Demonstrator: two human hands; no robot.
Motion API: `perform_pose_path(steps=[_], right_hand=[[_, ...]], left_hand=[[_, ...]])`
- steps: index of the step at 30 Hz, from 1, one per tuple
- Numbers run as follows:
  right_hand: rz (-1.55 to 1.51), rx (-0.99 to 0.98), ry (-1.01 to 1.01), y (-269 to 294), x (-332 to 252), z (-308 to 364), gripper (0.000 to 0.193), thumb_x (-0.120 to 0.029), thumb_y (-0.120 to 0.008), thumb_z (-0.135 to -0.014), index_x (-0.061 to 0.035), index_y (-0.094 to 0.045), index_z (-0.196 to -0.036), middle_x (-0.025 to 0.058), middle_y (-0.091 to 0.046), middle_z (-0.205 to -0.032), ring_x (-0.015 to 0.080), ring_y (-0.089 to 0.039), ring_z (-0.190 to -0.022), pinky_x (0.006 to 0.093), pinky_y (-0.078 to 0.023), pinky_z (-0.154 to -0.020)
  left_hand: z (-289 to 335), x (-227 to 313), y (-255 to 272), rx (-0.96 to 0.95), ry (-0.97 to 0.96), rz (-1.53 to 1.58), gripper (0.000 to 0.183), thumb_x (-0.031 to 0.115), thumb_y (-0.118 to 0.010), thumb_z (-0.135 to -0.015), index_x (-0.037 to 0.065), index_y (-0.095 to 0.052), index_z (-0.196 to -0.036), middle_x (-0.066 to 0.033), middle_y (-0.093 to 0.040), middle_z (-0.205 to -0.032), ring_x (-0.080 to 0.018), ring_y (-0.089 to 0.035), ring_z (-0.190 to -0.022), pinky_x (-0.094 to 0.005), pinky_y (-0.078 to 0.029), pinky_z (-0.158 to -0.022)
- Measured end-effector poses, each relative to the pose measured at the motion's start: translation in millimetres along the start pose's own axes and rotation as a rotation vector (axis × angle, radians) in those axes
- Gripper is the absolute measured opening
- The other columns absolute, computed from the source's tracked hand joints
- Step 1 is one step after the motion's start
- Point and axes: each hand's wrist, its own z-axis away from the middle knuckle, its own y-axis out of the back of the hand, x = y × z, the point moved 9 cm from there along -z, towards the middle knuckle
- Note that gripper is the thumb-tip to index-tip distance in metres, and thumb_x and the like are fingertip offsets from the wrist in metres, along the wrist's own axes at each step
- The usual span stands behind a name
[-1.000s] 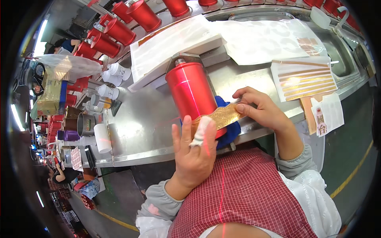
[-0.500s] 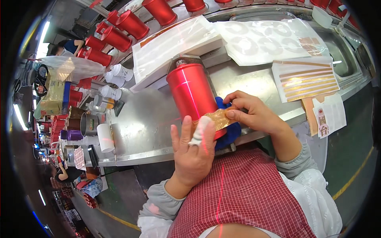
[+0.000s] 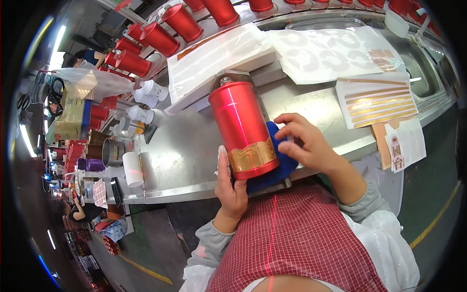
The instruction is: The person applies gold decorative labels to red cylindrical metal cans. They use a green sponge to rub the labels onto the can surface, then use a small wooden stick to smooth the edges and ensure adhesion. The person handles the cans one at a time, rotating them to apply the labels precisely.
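Bottle (image 3: 239,114) lies over the blue pad (image 3: 289,164), its underside hidden. Left hand (image 3: 232,194), flat and open, flanks its lower left; right hand (image 3: 315,150), digits parted, right of it. Gold band (image 3: 253,157), earlier pinched by the right hand, now hugs its base, far side unseen.

Your apron (image 3: 301,233) is red, finely checked white; grey sleeve covers (image 3: 365,202), the left marked pink, adjoin white sleeves (image 3: 382,236); white wrapping (image 3: 221,149) shows on your left hand (image 3: 232,193).

We see bright tube lights (image 3: 58,45) at left, glare on the steel worktop (image 3: 182,155) and red canister (image 3: 238,114), and dark, fisheye-bent edges.
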Motion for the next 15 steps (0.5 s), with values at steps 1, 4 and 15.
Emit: perform_pose_path(steps=[1, 4, 15], right_hand=[[0.037, -0.027, 0.076, -4.3, -5.2, 5.2, 0.047, -0.027, -0.072, -0.084, -0.005, -0.057, -0.123, 0.0183, -0.049, -0.133, 0.0363, -0.046, -0.123, 0.0434, -0.042, -0.099], [0.151, -0.029, 0.246, -20.5, -24.6, 19.5, 0.067, -0.029, -0.074, -0.081, -0.0031, -0.047, -0.137, 0.0214, -0.041, -0.14, 0.039, -0.042, -0.127, 0.045, -0.037, -0.106], [0.235, -0.027, 0.28, -23.2, -30.1, 22.8, 0.069, -0.018, -0.074, -0.081, -0.002, -0.043, -0.14, 0.0246, -0.043, -0.138, 0.0396, -0.046, -0.124, 0.0454, -0.04, -0.104]], left_hand=[[-0.2, -0.5, -0.9, -0.002, 0.01, 0.028, 0.071, 0.034, -0.05, -0.1, -0.012, -0.021, -0.146, -0.0274, -0.029, -0.151, -0.0353, -0.033, -0.14, -0.0392, -0.03, -0.112], [-6.8, -0.2, -0.3, 0.043, 0.019, 0.475, 0.075, 0.032, -0.05, -0.1, -0.005, -0.008, -0.15, -0.0198, -0.028, -0.153, -0.0257, -0.037, -0.136, -0.0371, -0.032, -0.111], [-51.7, 20.6, -19.2, -0.109, 0.325, 0.399, 0.082, 0.023, -0.059, -0.096, 0.001, -0.003, -0.152, -0.0179, -0.021, -0.154, -0.0251, -0.032, -0.138, -0.0358, -0.028, -0.112]])
